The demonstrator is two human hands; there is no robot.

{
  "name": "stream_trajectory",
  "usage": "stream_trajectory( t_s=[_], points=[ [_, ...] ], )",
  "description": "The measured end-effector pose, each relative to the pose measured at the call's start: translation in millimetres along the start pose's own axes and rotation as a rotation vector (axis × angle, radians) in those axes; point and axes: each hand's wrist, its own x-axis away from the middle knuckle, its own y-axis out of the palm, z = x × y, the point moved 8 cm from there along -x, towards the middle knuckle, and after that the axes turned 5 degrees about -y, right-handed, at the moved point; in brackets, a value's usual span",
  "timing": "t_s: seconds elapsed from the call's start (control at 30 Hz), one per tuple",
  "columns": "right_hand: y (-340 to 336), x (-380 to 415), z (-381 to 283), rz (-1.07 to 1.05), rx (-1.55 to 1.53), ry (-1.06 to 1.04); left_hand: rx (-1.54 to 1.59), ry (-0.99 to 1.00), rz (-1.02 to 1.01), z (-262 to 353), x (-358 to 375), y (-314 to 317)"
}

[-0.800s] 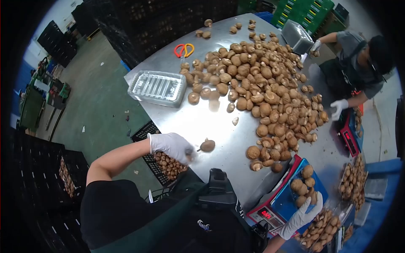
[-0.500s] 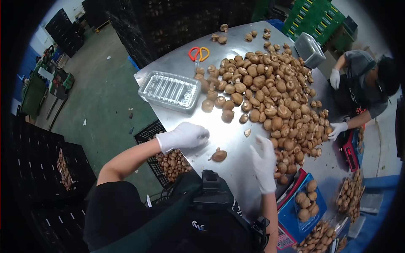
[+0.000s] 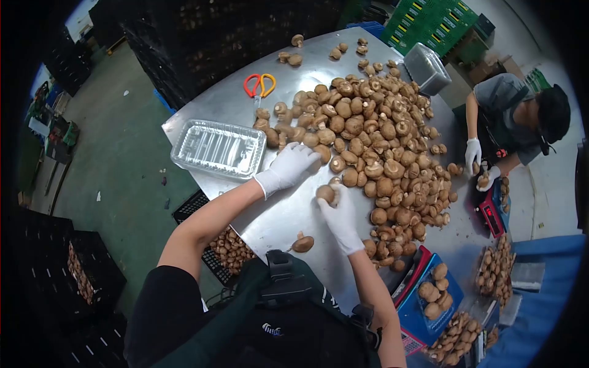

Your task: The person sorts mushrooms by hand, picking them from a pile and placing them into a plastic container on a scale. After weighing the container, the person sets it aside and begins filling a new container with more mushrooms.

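A large heap of brown mushrooms (image 3: 392,147) covers the middle of the metal table (image 3: 282,214). My left hand (image 3: 289,167), in a white glove, reaches to the heap's near left edge, its fingertips beside mushrooms; whether it grips one is hidden. In my right hand (image 3: 340,218), also gloved, a mushroom (image 3: 326,194) is held between thumb and fingers. A single mushroom (image 3: 302,243) lies near the table's front edge. Left of my left hand sits a clear plastic tray (image 3: 219,149). Scissors (image 3: 259,86) with red and yellow handles lie behind it.
Mushrooms rest on a blue scale (image 3: 429,306) at the right front. A co-worker (image 3: 512,116) in white gloves holds mushrooms near a red scale (image 3: 491,214). Another plastic tray (image 3: 426,69) stands at the back right. A black crate (image 3: 230,251) of mushrooms is below the left edge.
My left hand has moved forward to the heap. My right hand has moved left and taken hold of a mushroom. The view has shifted, and the co-worker's hands have come together.
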Motion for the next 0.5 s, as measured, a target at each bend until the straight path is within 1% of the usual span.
stream_trajectory(
  t_s=[0.03, 0.07, 0.1, 0.13, 0.17, 0.2, 0.23, 0.3, 0.33, 0.37, 0.4, 0.43, 0.47, 0.5],
  points=[
    [-7.9, 7.3, 11.5, 0.065, -0.360, 0.112, 0.001, -0.022, -0.026, -0.7, -1.8, 3.1],
    [-22.6, 10.7, 15.6, 0.131, -0.418, 0.104, 0.008, -0.016, -0.030, 2.2, -3.0, 4.8],
    [-31.3, 9.7, 22.2, 0.135, -0.416, 0.112, 0.063, 0.000, 0.019, 6.2, -3.1, 1.6],
    [-46.2, 7.3, 25.4, 0.175, -0.181, 0.080, 0.118, 0.018, 0.066, 11.9, -2.0, -4.8],
    [-59.0, 4.2, 26.7, 0.214, 0.055, 0.049, 0.120, 0.029, 0.059, 18.9, -0.1, -6.6],
    [-61.9, -3.8, 30.0, 0.203, 0.151, 0.006, 0.244, -0.006, 0.052, 25.7, 3.2, -14.1],
    [-64.6, -11.6, 21.3, 0.211, 0.151, 0.013, 0.368, -0.044, 0.044, 30.8, 7.8, -16.4],
    [-61.5, -28.8, 5.5, 0.131, 0.512, 0.066, 0.556, -0.192, -0.039, 28.8, 21.2, -0.4],
    [-50.4, -38.6, 5.7, 0.078, 0.698, -0.045, 0.550, -0.230, -0.106, 27.9, 26.5, 8.2],
    [-42.9, -42.7, 13.8, 0.075, 0.690, -0.042, 0.544, -0.271, -0.175, 25.7, 32.2, 16.7],
    [-32.8, -46.6, 16.9, 0.018, 0.802, -0.047, 0.539, -0.276, -0.180, 24.1, 36.6, 20.0],
    [-23.2, -49.5, 20.1, -0.042, 0.915, -0.053, 0.538, -0.263, -0.133, 22.6, 39.8, 19.1],
    [-21.1, -50.5, 21.3, -0.003, 0.955, -0.086, 0.539, -0.253, -0.085, 21.4, 43.5, 18.9],
    [-18.4, -50.2, 26.4, -0.014, 0.954, -0.090, 0.543, -0.263, -0.087, 21.4, 46.2, 20.8]
  ],
)
